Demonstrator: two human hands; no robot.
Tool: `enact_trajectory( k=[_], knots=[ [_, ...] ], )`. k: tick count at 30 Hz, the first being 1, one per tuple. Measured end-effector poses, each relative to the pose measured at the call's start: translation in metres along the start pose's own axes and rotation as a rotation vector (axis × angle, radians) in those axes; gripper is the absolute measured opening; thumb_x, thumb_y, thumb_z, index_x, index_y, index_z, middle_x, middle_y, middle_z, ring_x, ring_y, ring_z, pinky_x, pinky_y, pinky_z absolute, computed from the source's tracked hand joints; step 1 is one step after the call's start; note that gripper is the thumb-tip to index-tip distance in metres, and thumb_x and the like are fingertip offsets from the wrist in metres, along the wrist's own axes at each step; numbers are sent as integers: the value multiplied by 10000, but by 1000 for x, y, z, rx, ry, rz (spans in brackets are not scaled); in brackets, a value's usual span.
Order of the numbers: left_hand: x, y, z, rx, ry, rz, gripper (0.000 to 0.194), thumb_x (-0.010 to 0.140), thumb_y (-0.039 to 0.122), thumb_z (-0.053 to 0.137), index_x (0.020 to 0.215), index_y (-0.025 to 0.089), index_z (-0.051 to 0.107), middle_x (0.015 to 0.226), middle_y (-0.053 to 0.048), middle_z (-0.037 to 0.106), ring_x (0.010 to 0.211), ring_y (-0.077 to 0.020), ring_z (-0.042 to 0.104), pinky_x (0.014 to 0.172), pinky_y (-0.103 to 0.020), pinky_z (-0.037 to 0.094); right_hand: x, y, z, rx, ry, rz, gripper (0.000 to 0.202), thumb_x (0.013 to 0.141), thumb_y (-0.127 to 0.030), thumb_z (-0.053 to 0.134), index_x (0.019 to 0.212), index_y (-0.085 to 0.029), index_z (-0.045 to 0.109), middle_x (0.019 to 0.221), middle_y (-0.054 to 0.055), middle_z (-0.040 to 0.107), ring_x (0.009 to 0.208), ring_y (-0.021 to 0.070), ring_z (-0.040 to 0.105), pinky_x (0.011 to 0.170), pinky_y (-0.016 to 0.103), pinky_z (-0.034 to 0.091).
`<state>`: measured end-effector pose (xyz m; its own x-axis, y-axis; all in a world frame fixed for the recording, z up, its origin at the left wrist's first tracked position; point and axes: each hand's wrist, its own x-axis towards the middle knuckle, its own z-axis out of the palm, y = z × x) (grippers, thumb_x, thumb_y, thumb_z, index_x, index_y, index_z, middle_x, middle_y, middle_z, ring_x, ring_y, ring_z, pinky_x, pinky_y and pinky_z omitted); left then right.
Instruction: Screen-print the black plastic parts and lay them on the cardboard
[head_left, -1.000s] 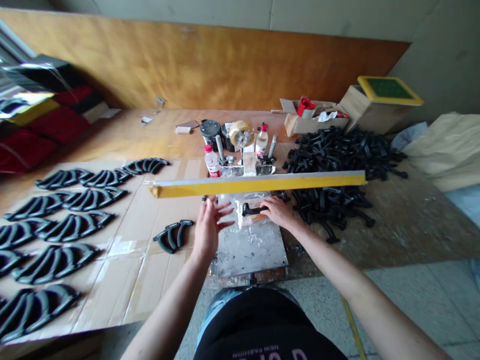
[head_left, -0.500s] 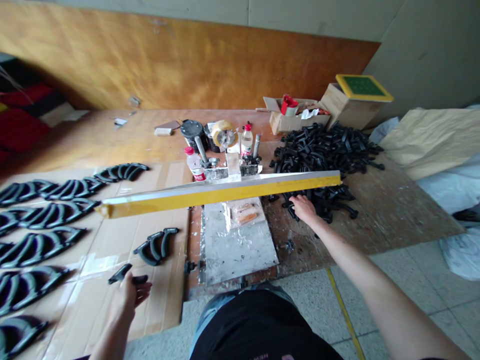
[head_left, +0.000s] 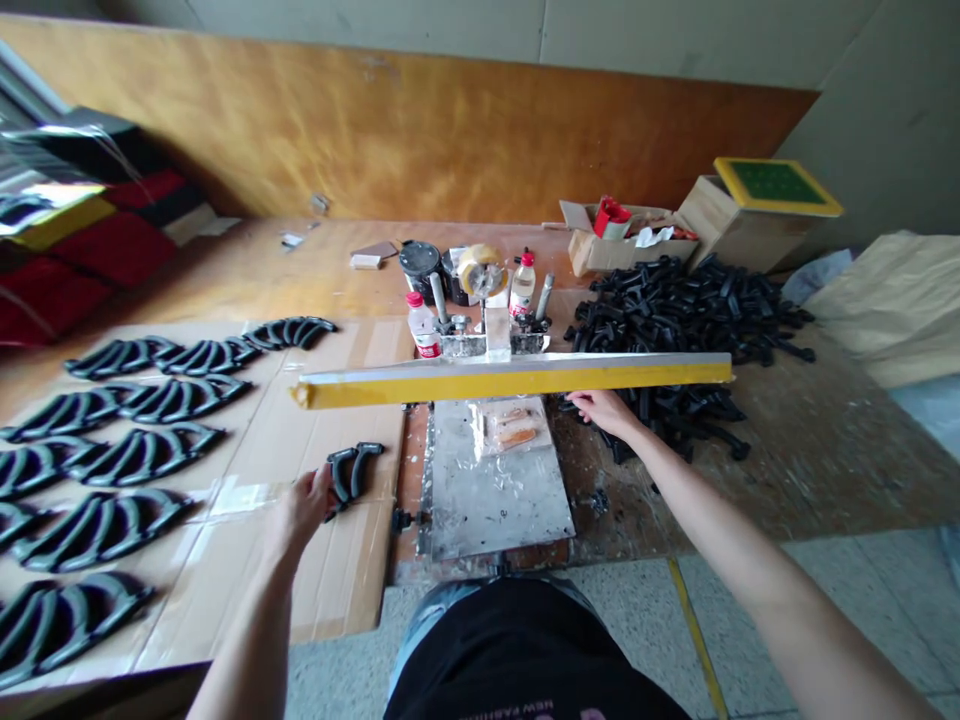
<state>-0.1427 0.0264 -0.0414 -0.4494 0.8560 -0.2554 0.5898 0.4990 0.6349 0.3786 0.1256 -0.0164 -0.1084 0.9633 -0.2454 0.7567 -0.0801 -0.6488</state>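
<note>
My left hand (head_left: 311, 503) is closed around a black curved handle at the left side of a small group of handles (head_left: 364, 465) on the cardboard sheet (head_left: 322, 590); the hand hides most of that piece. On the other side, my right hand (head_left: 604, 412) reaches to the near left edge of a heap of loose black handles (head_left: 675, 310), just below the yellow-fronted bar (head_left: 510, 382). Its fingers are drawn together, and whatever lies between them cannot be made out. Rows of nested handles (head_left: 112, 515) lie on the cardboard to the left.
The long bar spans the clamp fixture (head_left: 499, 335) above a grey metal plate (head_left: 495, 510) with a plastic packet (head_left: 517, 430). Behind stand bottles (head_left: 523, 285), a black tub (head_left: 420, 265) and a tape roll (head_left: 480, 272). Cardboard boxes (head_left: 724, 225) are at back right.
The view has swung left. My left hand has moved up and right to the small group of handles, its fingers now closed. My right hand has shifted slightly left along the heap's edge.
</note>
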Motion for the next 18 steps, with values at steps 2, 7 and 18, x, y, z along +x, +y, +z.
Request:
enact_trajectory(
  k=[2,7,18],
  knots=[
    [-8,48,2,-211,-36,41,402,828,568,466,771,194,603,508,-5,579,464,-172,542,465,-266,433,10,-41,21,35,-90,-161,235,931,-267,507,938,-163,718,684,-2,653,564,109,573,576,206,400],
    [-34,166,4,-737,-5,320,340,855,506,537,826,181,631,585,8,600,497,-112,534,511,-211,449,41,-108,75,-28,-268,-369,126,829,-175,634,864,-155,754,710,-8,694,594,112,585,609,216,406],
    [-68,190,16,-857,-47,401,448,850,530,555,1116,184,657,833,-33,693,696,-160,637,644,-276,523,0,-69,102,-261,35,-620,396,896,-366,663,1272,-249,621,1340,71,616,1219,254,557,1039,429,452]
  ],
)
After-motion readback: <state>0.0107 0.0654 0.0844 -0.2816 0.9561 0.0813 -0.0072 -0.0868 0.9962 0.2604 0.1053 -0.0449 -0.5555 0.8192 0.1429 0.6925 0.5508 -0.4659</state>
